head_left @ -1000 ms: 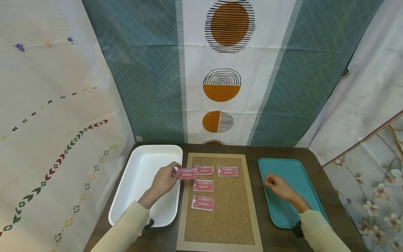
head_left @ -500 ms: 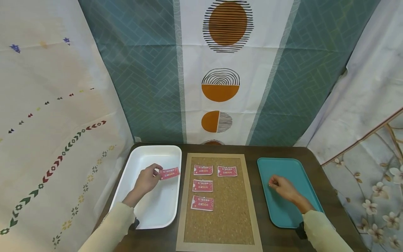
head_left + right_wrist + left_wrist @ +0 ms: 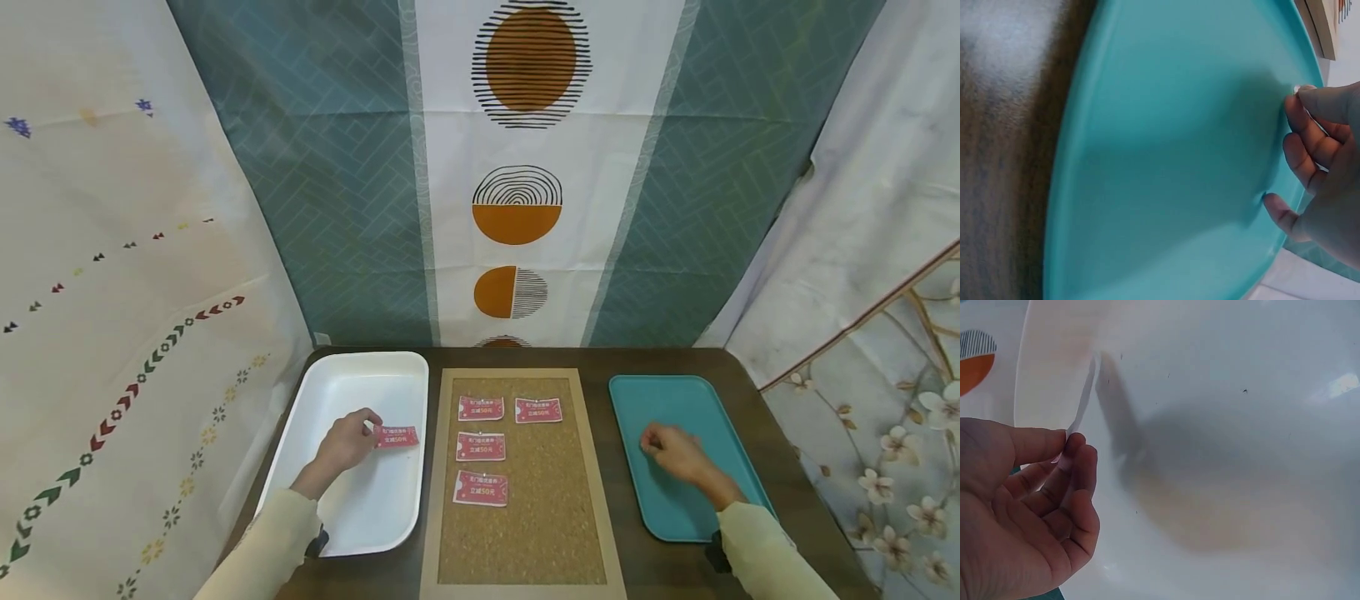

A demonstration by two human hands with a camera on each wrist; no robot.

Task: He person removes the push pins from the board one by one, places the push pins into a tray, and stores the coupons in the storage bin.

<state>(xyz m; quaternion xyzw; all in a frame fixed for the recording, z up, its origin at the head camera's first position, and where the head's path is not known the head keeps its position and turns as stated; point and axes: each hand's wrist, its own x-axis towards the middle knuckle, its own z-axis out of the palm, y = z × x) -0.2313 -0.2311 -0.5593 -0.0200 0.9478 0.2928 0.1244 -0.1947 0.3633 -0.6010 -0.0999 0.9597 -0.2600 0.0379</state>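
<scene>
My left hand (image 3: 347,440) is over the white tray (image 3: 333,367), pinching a pink printed coupon (image 3: 396,437) by its left end. The left wrist view shows the coupon (image 3: 1087,394) edge-on between thumb and fingertips, its shadow on the tray. More pink coupons stay on the cork board (image 3: 547,517): the top left one (image 3: 481,407), the top right one (image 3: 538,410), the middle one (image 3: 481,447) and the lowest one (image 3: 480,488). Over the teal tray (image 3: 693,392), my right hand (image 3: 675,454) pinches a small pale thing (image 3: 1298,89), too small to identify.
All three, trays and wood-framed board, lie on a dark wooden table (image 3: 592,467). The board stands between the trays. A patterned cloth (image 3: 360,208) hangs behind the table, with light cloths at both sides.
My left hand has carried its coupon left from the board's edge to over the white tray, and the coupon is now lower and more level. The right hand has shifted slightly rightward.
</scene>
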